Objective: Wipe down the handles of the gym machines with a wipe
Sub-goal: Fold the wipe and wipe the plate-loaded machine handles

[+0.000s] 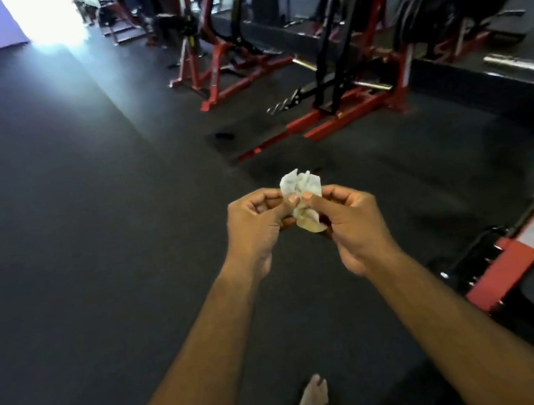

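A crumpled white wipe (302, 190) is held in front of me over the dark floor. My left hand (255, 225) pinches its left side between thumb and curled fingers. My right hand (347, 218) pinches its right side the same way. The two hands are close together, thumbs almost touching. Red and black gym machines (355, 85) stand ahead on the right, well beyond my hands. No machine handle is within reach of the wipe.
A dark rubber floor (89, 229) stretches ahead and to the left. A red machine frame (521, 247) with a black pad lies close on my right. A chrome bar (526, 70) sticks out at the far right. My bare foot (313, 396) shows at the bottom.
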A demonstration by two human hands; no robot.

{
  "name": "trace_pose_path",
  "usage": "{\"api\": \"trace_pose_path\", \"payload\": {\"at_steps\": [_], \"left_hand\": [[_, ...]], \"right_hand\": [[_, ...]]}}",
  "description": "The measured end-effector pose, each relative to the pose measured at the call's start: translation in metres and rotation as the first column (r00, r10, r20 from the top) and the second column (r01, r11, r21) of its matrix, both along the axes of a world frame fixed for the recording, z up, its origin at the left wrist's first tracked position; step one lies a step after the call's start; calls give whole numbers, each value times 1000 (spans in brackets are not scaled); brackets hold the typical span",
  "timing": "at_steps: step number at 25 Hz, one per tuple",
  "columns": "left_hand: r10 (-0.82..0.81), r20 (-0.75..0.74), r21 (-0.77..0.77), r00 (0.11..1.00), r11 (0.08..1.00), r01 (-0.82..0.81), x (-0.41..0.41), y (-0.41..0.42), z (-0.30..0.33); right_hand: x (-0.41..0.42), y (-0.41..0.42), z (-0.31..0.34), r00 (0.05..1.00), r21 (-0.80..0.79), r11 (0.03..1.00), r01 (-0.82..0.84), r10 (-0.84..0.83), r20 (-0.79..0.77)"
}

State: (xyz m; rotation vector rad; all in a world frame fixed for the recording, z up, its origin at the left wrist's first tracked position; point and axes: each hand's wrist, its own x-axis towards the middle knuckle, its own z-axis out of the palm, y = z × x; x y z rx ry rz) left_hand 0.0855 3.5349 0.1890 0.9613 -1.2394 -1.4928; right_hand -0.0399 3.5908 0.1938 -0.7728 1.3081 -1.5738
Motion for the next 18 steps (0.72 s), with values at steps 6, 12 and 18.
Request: {"api": "trace_pose_path", "payload": {"at_steps": [6, 12, 18], "left_hand": [[-150, 4, 56, 989, 987, 150, -104, -163, -11], [-248, -67, 105, 966, 961, 254, -217, -315, -2], [-177, -129, 56, 976, 981, 186, -340, -455, -10]], "right_hand": [[-94, -152, -14, 975, -36, 975, 220, -221, -39], [-200, -295, -1, 945, -43, 949, 313, -316, -85], [-309, -435, -12, 878, -115, 904, 412, -428, -216]]}}
